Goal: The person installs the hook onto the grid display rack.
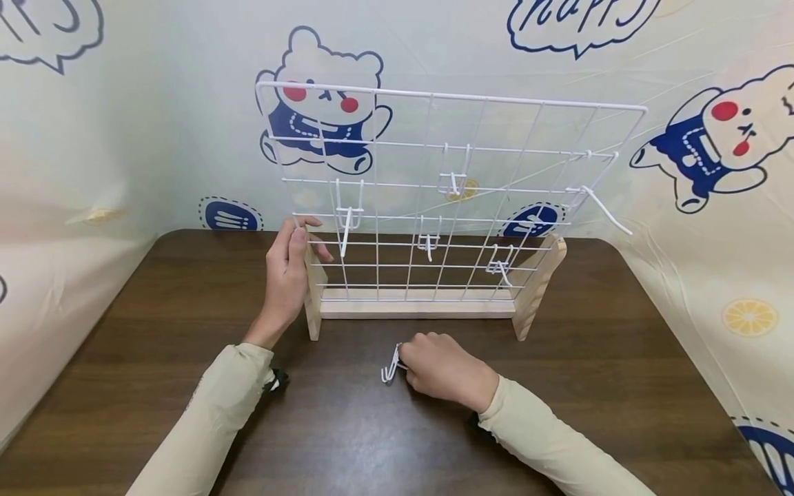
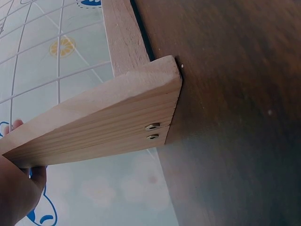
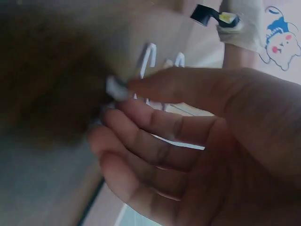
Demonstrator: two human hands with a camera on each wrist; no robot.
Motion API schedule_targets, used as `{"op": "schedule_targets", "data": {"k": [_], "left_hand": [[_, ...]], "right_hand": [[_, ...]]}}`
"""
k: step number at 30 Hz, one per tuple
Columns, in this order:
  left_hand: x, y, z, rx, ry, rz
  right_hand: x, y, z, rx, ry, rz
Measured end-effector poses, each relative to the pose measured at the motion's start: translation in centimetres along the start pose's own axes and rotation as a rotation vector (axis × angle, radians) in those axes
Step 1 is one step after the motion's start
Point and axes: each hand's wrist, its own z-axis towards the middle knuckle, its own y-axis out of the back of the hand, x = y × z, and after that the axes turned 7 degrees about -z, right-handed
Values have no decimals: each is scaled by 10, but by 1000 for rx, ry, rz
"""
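Observation:
A white wire grid rack [image 1: 428,144] stands upright between two wooden side posts. My left hand [image 1: 284,279] grips the left wooden post [image 1: 313,293] near its top, thumb on the near side. In the left wrist view, part of that hand [image 2: 21,190] wraps the post [image 2: 108,115], which has two metal screws low on its face. In front of the rack, my right hand [image 1: 448,370] pinches a white wire hook [image 1: 390,370] close over the table. The right wrist view shows thumb and index finger on the hook [image 3: 149,55], its bent prongs sticking out past them.
Several white hooks hang on the grid, among them a left one [image 1: 349,219], a lower right one [image 1: 501,269] and a long one [image 1: 606,209] jutting out at the right. A wooden crossbar [image 1: 415,310] joins the posts on the brown table [image 1: 347,441]. Patterned cloth hangs behind.

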Motion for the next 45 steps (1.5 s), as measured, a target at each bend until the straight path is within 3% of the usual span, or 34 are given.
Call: {"op": "schedule_targets", "data": {"k": [4, 12, 19, 27, 33, 37, 41, 45], "left_hand": [[-5, -2, 0, 3, 3, 3], [-32, -10, 0, 3, -6, 8], [-34, -9, -1, 1, -1, 8], [-25, -6, -1, 4, 3, 11], [-3, -1, 0, 3, 9, 23], [-2, -1, 0, 4, 11, 10], [-19, -6, -1, 4, 8, 6], [-35, -10, -1, 8, 15, 4]], "right_hand": [[0, -3, 1, -14, -5, -18], [-3, 11, -4, -95, -44, -33], [-4, 12, -3, -168, -47, -106], [-10, 9, 3, -207, -22, -26], [-22, 15, 4, -135, -14, 168], [-33, 16, 3, -79, 23, 397], [-42, 6, 2, 11, 20, 681], [-39, -9, -1, 6, -6, 832]]}}
